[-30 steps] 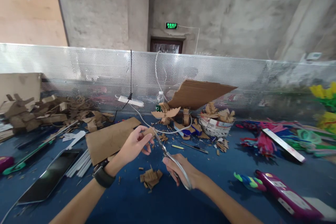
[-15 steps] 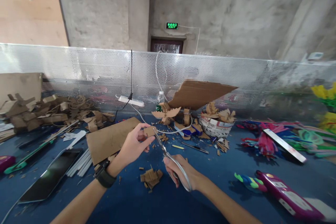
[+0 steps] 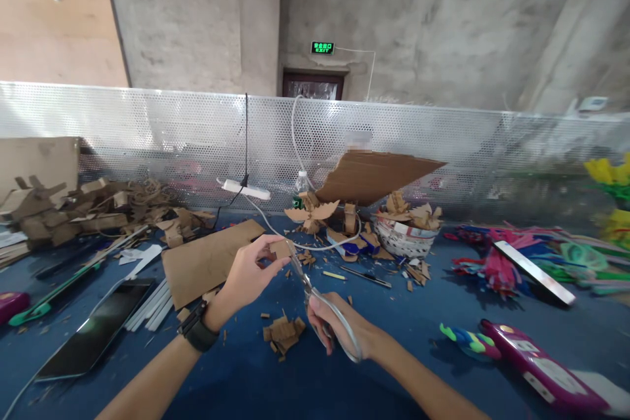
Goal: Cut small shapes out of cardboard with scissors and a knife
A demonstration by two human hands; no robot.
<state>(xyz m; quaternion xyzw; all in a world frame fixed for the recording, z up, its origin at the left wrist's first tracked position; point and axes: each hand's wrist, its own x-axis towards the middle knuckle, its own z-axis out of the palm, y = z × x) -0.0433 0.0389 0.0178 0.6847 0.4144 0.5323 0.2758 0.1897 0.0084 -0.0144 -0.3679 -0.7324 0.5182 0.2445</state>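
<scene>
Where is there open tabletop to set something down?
Two patches of the blue table look bare: nearer the camera than the small scrap pile, and between the right hand and the blue-green item. Crowded: around the basket and the cardboard heap at left.

The lower part of the left palm's small piece of cardboard (image 3: 281, 249) is covered by the left hand (image 3: 253, 272). Whether the blades of the scissors (image 3: 306, 285) touch it is too small to tell. The right hand (image 3: 339, 321) hides part of the handles. The bottle (image 3: 302, 182) is partly blocked, and the yellow flowers (image 3: 610, 174) run off the right edge.
</scene>
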